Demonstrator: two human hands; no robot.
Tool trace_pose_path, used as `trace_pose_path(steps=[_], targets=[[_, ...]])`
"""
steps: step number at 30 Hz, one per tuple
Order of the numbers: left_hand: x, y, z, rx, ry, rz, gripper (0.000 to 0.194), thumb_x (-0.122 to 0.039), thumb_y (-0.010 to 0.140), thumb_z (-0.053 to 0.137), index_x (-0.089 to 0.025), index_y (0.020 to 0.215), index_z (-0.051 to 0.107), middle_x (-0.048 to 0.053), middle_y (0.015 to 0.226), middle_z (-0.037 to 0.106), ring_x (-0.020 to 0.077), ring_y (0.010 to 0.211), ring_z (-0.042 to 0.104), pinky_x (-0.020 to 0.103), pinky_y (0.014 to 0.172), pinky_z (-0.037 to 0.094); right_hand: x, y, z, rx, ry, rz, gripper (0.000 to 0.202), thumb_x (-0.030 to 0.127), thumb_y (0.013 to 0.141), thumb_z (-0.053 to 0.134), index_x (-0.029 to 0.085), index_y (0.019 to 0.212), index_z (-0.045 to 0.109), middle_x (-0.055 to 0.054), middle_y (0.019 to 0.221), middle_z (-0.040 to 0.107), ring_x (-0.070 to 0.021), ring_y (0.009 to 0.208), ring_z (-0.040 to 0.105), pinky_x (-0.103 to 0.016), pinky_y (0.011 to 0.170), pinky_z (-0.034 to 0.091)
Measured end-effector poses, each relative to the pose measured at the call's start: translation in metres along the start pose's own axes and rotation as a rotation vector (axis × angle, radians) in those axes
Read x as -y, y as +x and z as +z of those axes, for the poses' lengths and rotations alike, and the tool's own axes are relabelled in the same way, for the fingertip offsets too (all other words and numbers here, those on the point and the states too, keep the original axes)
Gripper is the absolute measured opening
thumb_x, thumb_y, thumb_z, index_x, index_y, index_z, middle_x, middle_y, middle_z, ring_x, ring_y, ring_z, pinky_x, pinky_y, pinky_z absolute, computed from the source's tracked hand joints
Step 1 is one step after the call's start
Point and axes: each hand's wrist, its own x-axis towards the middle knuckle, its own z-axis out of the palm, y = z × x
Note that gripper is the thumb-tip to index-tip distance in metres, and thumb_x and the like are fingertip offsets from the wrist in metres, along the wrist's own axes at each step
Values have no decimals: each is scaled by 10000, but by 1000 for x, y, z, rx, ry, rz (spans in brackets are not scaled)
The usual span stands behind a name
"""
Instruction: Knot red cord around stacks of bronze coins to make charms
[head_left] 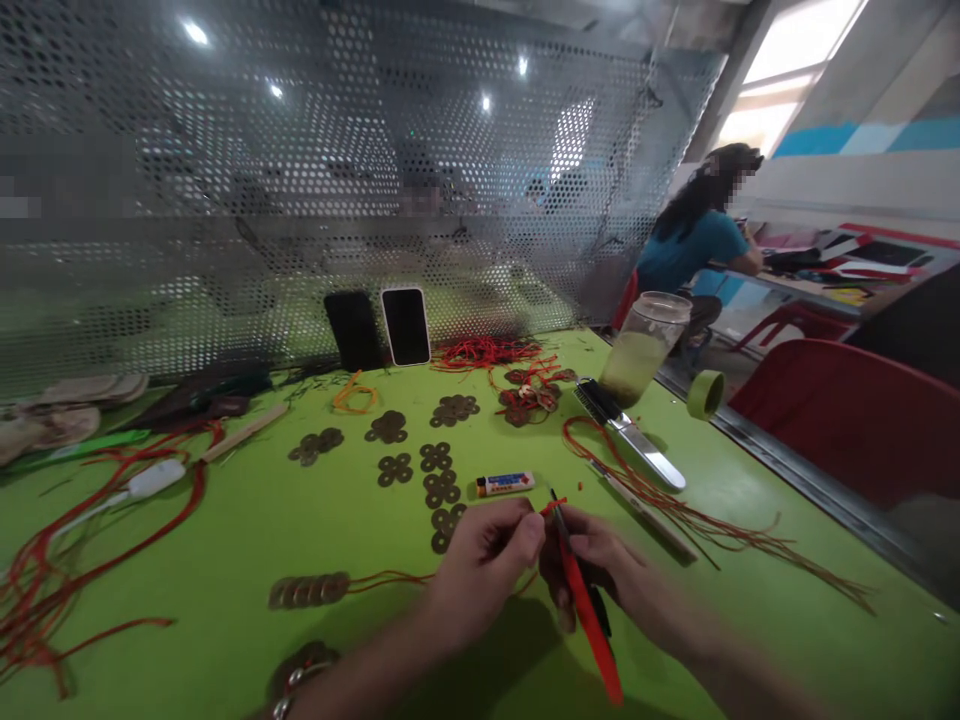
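My left hand (491,555) is closed, thumb against fingers, on a red cord (397,577). That cord runs left to a row of overlapping coins (309,590) lying on the green table. Close on its right, my right hand (596,565) wraps round scissors (589,625) with a red handle; their tip points away from me, touching or very near a short red cord end between the hands. A small glue tube (505,485) lies just beyond my left hand. Flower-shaped coin clusters (441,488) lie left of the tube, one partly hidden by my left hand.
Red cords (195,490) and a white-tipped tool (156,478) lie left. Two phones (406,326) lean against a perforated metal panel (300,180). Rightward are a brush (637,440), a pen-like tool (649,515), loose cords (720,530) and a jar (643,350). A person (694,235) sits behind.
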Motion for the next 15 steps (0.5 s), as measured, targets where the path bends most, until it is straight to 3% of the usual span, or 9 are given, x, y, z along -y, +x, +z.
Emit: trace_pose_path(steps=[4,10,15], targets=[[-7,-3,0,18,-11,4,482,-494,910,473,-183,541,483,-35,508,355,98,467,326,229,478,349,5,-1,3,-61,-74,21,507,608,794,530,161,1034,504,24,611,539,-103,472,478,-218,462,385],[-21,-2,2,192,-175,7,489,-532,924,428,-155,685,626,18,532,551,141,499,550,287,591,497,14,0,12,-39,-132,-97,572,740,797,459,180,682,474,28,550,452,-87,466,428,-205,439,339],[-20,-3,1,202,-98,34,381,-360,953,439,-150,696,626,21,586,593,131,559,589,262,636,513,10,5,15,-122,-157,-71,608,775,778,427,192,604,420,38,544,381,-90,476,381,-223,445,314]])
